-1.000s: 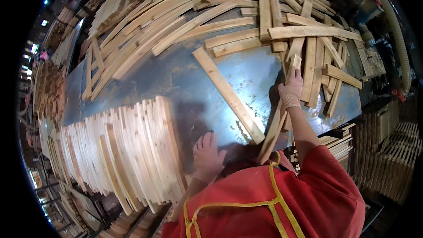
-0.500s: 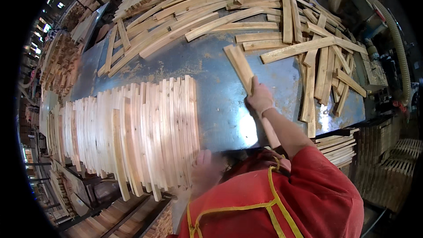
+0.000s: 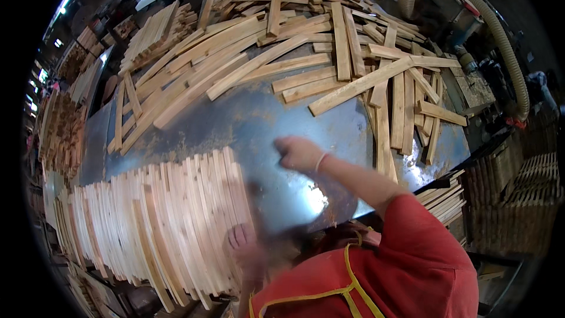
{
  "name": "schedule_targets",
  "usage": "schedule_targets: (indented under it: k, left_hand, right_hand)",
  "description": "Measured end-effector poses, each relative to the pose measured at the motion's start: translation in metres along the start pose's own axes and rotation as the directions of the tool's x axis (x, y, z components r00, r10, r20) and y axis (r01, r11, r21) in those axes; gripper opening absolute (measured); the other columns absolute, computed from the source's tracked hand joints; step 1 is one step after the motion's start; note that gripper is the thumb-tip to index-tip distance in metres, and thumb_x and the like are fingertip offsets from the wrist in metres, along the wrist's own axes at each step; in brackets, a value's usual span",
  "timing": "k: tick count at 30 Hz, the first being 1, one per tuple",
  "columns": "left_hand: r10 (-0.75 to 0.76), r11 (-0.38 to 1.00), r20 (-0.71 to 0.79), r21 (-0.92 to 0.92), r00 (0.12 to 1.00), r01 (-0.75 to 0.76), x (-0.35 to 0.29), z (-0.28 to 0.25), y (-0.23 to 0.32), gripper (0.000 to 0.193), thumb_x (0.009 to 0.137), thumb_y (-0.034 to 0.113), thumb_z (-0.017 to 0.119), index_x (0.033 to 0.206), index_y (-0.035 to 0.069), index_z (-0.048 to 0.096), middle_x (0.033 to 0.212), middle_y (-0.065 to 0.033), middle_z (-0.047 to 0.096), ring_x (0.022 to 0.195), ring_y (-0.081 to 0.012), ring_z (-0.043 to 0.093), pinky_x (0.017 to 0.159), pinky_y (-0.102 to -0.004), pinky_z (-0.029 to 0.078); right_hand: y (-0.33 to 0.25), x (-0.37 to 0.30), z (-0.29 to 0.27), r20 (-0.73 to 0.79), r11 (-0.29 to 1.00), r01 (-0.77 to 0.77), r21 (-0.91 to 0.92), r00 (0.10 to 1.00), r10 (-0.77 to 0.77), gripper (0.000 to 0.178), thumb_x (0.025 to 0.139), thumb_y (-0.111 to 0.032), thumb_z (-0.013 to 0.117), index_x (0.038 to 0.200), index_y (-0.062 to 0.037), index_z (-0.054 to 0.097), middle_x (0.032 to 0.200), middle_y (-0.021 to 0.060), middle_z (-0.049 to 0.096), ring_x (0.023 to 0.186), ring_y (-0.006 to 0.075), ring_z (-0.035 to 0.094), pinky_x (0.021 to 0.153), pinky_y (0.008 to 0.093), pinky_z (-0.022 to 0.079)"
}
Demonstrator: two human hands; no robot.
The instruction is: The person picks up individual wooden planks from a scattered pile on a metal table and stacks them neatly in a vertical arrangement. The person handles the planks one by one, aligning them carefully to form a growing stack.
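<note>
Slightly blurred, my right hand [image 3: 299, 153] hovers over the metal table top [image 3: 265, 123], its fingers curled together and no wood visible in them. A wristband circles that wrist. My left hand [image 3: 242, 244] is at the near right end of a long row of pale wooden slats [image 3: 194, 218] standing side by side on edge. Motion smears its fingers, so their grip cannot be made out. The rightmost slats lie beside or under this hand, and their near ends are partly hidden by it.
Loose wooden slats [image 3: 276, 62] cover the far side of the table, heaped and crossed at the right [image 3: 400, 100]. Stacked slats [image 3: 444, 197] show below the right table edge. A ribbed hose [image 3: 512, 53] curves at the far right. More wood piles [image 3: 65, 123] stand left.
My right hand has let go of the slat it held and moved left. That slat no longer shows separately. My left hand has shifted onto the row's end. The whole view has turned.
</note>
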State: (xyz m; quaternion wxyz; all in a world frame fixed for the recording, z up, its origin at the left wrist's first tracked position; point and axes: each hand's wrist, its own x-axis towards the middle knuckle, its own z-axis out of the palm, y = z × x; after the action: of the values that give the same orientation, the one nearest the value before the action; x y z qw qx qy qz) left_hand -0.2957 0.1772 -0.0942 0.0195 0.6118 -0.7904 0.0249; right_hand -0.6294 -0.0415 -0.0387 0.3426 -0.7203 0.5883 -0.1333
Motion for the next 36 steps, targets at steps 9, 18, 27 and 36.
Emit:
schedule_targets:
  k: [9,18,27,36]
  left_hand:
    - [0.097,0.972,0.018,-0.214,0.995,-0.091,0.103,-0.036,0.105,0.083,0.081,0.039,0.081,0.151,0.005,0.053,0.152,-0.0201,0.052,0.143,-0.0457,0.047,0.117,-0.0594,0.040]
    - [0.325,0.899,0.292,-0.389,0.900,-0.198,0.170,-0.022,0.204,0.092,0.079,0.048,0.085,0.154,0.010,0.049,0.149,-0.0145,0.054,0.138,-0.0414,0.052,0.108,-0.0575,0.046]
    - [0.077,0.886,0.506,-0.429,0.859,0.173,0.149,-0.054,0.158,0.066,0.087,0.027,0.079,0.145,0.004,0.058,0.113,-0.0120,0.071,0.102,-0.0330,0.070,0.087,-0.0459,0.057]
    - [0.176,-0.257,0.716,-0.629,0.675,0.734,0.090,-0.052,0.108,0.058,0.096,0.010,0.062,0.153,0.001,0.056,0.110,-0.0014,0.068,0.097,-0.0124,0.063,0.086,-0.0304,0.054]
  right_hand:
    - [0.139,0.017,-0.147,0.283,0.697,0.031,-0.717,0.926,0.250,0.053,0.095,-0.034,0.075,0.145,-0.0233,0.062,0.115,0.0081,0.077,0.105,0.0287,0.074,0.096,0.0437,0.053]
    - [0.194,0.081,-0.247,-0.526,0.718,-0.658,-0.227,0.703,0.478,0.095,0.079,-0.049,0.087,0.157,-0.0173,0.043,0.159,0.0157,0.049,0.144,0.0355,0.052,0.107,0.0505,0.053]
    - [0.246,0.082,-0.242,-0.414,0.657,-0.734,0.169,0.552,0.724,0.109,0.072,-0.028,0.092,0.161,-0.0091,0.030,0.157,0.0273,0.047,0.139,0.0436,0.056,0.111,0.0470,0.055]
    - [0.141,-0.115,-0.080,-0.376,0.725,-0.246,0.643,0.723,0.579,0.115,0.081,-0.019,0.083,0.170,0.0030,0.014,0.143,0.0278,0.063,0.124,0.0347,0.067,0.106,0.0384,0.055]
